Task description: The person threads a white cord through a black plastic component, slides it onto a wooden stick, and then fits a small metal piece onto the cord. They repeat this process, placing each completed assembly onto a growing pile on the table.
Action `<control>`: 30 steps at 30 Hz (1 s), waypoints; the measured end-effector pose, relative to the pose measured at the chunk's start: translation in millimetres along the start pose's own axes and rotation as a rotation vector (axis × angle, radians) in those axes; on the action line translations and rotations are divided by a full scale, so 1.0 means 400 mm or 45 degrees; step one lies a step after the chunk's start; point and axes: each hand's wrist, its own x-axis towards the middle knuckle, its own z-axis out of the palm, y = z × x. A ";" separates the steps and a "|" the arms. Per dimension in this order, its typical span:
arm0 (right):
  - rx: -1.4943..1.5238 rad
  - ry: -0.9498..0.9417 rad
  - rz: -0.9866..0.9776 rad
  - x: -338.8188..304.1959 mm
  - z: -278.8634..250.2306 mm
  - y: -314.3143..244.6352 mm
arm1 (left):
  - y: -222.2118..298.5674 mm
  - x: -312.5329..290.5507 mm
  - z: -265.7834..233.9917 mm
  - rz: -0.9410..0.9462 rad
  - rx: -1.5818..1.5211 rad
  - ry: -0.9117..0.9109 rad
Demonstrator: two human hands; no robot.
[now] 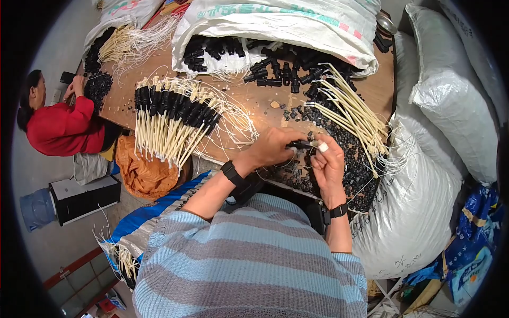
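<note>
My left hand is closed around a black plastic fitting held above the table's near edge. My right hand pinches at the fitting's right end, with white wrapping on one fingertip. What exactly sits between the right fingers is too small to make out. Beneath and beside both hands lie many small black plastic pieces. To the left rests a row of black fittings joined to cream-coloured sticks, with thin white strings trailing off. On the right is a loose bundle of cream sticks with strings.
A large white woven sack lies open at the back, spilling black fittings. Full white sacks crowd the right side. At the far left, a person in red works at the table. An orange sack stands below its left edge.
</note>
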 end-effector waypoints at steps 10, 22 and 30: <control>-1.819 0.190 -0.268 0.019 0.020 0.016 | 0.032 -0.018 -0.007 -0.032 0.620 0.075; -1.806 -0.050 -0.871 0.025 0.106 0.038 | 0.035 -0.159 -0.331 -0.066 1.216 0.878; -2.214 -0.068 -0.868 0.053 0.066 0.022 | -0.013 -0.093 -0.291 0.009 0.968 0.758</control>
